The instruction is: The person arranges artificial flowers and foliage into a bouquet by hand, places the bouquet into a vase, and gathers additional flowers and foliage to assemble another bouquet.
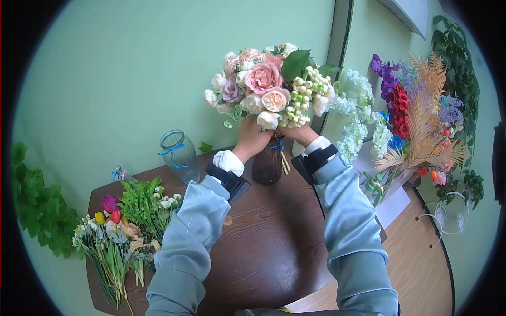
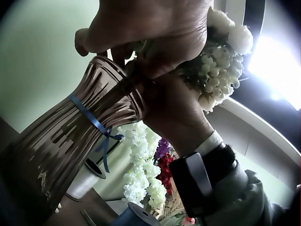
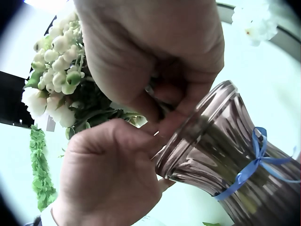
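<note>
A bouquet of pink, white and lilac flowers with cream berries stands above a dark glass vase, its stems running down inside. The left hand and right hand meet under the blooms at the vase's mouth. In the left wrist view, the left hand curls round the stems just over the rim of the vase. The right hand in its own wrist view has fingers bent round the stems at the rim, touching the left hand. A blue ribbon circles the vase's neck.
A clear glass vase with a blue ribbon stands left of the hands. Loose flowers and greenery lie on the table's left side. Tall colourful flowers stand at the right. A spool of white thread is near the vase.
</note>
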A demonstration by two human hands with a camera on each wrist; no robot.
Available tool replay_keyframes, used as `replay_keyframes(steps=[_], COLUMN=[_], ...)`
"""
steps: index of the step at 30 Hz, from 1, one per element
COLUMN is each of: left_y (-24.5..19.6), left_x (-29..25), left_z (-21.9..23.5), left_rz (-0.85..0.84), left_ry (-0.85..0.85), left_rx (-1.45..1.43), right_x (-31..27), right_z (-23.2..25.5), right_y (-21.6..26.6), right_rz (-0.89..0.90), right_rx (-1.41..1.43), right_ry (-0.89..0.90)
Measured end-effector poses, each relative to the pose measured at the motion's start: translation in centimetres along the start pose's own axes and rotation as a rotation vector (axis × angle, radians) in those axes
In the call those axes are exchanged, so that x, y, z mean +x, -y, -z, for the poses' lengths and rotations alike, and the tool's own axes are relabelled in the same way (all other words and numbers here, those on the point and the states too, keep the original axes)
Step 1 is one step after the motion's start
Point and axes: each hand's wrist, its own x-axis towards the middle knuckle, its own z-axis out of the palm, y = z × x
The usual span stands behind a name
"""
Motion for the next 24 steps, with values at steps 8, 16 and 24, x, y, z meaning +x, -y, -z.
replay_keyframes(steps=[8, 16, 24], left_y=[-2.0, -1.1, 0.2], left_x=[-1.4, -1.2, -2.1], left_z=[1.2, 1.4, 1.2], left_rz=[0.0, -0.217, -0.308], left_ry=[-0.03, 0.051, 0.055], left_rx=[-0.026, 0.143, 0.1], right_x=[-0.9, -1.3, -3.1], right_z=[-1.0, -1.8, -2.4], right_y=[-1.2, -2.0, -2.3], right_rz=[-0.076, -0.178, -0.092], right_rx=[0.006, 0.273, 0.398], right_ry=[0.158, 0.164, 0.111])
